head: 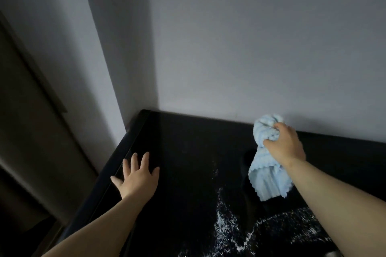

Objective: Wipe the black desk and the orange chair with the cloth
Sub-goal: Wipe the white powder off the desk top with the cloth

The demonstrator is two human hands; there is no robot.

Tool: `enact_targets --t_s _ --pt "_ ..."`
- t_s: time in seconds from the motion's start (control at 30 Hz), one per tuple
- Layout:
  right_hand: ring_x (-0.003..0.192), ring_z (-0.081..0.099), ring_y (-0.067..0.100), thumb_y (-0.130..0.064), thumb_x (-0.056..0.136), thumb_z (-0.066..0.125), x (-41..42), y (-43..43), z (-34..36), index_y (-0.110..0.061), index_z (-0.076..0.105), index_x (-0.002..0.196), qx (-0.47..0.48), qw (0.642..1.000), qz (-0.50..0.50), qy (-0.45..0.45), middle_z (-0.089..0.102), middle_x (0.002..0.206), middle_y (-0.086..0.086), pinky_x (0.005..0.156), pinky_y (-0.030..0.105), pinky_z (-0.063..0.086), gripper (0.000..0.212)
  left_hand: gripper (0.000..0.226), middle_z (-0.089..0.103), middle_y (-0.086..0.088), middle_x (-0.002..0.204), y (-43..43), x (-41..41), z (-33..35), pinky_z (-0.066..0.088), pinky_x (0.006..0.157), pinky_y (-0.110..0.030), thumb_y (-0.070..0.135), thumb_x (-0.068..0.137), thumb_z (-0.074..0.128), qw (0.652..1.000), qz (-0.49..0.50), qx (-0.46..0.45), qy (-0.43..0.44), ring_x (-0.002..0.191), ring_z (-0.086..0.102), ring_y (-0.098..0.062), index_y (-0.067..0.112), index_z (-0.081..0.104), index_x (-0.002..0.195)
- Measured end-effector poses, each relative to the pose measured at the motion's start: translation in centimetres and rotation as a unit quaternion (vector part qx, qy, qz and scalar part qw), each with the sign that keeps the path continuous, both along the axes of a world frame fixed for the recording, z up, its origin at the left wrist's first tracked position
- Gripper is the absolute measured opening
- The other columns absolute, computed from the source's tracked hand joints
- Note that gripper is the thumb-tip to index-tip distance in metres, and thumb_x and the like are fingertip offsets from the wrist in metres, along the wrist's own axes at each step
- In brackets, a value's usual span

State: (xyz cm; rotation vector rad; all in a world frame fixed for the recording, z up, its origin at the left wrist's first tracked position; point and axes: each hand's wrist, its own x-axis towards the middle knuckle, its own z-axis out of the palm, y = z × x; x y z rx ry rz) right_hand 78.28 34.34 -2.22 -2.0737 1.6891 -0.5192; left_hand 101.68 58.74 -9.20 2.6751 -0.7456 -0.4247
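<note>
The step in hand is the wiping of the black desk; the orange chair is not in view and, by judgement, comes later.

**Grip state.** The right hand [284,146] has its grip clenched round the cloth [267,165]. The light-blue cloth is bunched: one wad stands above the fingers, and a loose tail hangs below the grip toward the surface [188,152]. Whether the tail touches the surface cannot be told. The left hand [136,177] is released, with fingers spread and straight, and lies flat on the surface well to the left of the cloth grip, just inside the left edge.

**Condition of the surface.** A white speckled residue [227,221] lies below and to the left of the cloth grip, nearer the person, and trails away under the right forearm. The area beyond the left hand appears dark and unmarked.

**Next move, by judgement.** Lower the cloth onto the surface and draw it toward the person through the residue. A flatter cloth would cover more per stroke than the present wad.

**Edges and room.**
- The wall [250,48] stands directly behind the cloth grip; no travel is available that way.
- The far-left corner of the surface fits into a wall recess.
- The left edge is raised and runs beside the left hand; beyond it the surface drops off.
- Open room lies between the two hands and toward the person.
</note>
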Motion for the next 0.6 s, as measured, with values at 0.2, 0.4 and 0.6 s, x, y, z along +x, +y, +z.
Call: enact_targets --t_s 0.2,0.4,0.6 --pt "0.137 0.019 0.036 -0.067 0.083 0.04 2.1 -0.2 -5.8 -0.037 0.012 0.147 0.066 0.972 -0.049 0.222 -0.008 0.157 0.002 0.103 0.06 0.03 0.075 0.061 0.0 0.002 0.16 -1.1 -0.7 -2.6 -0.004 0.112 -0.06 0.057 0.093 0.021 0.996 0.074 0.027 -0.051 0.146 -0.011 -0.023 0.035 0.01 0.149" --pt "0.132 0.031 0.037 -0.05 0.087 0.043 6.4 -1.6 -6.3 -0.037 0.021 0.144 -0.008 0.971 0.039 0.235 0.012 0.155 -0.001 0.099 0.056 0.033 0.063 0.061 0.003 0.001 0.16 -1.8 -0.7 -3.0 0.0 0.113 -0.06 0.058 0.093 0.02 0.993 0.079 0.049 -0.078 0.147 -0.007 -0.024 0.035 0.009 0.149" --pt "0.129 0.041 0.023 -0.033 0.081 0.059 6.5 3.1 -7.3 -0.042 0.046 0.134 -0.095 0.935 0.301 0.16 0.035 0.149 -0.012 0.104 0.038 0.032 0.056 0.062 0.004 0.0 0.16 -1.5 -0.9 -2.7 0.0 0.113 -0.058 0.058 0.094 0.021 0.993 0.078 0.046 -0.075 0.147 -0.005 -0.025 0.034 0.011 0.15"
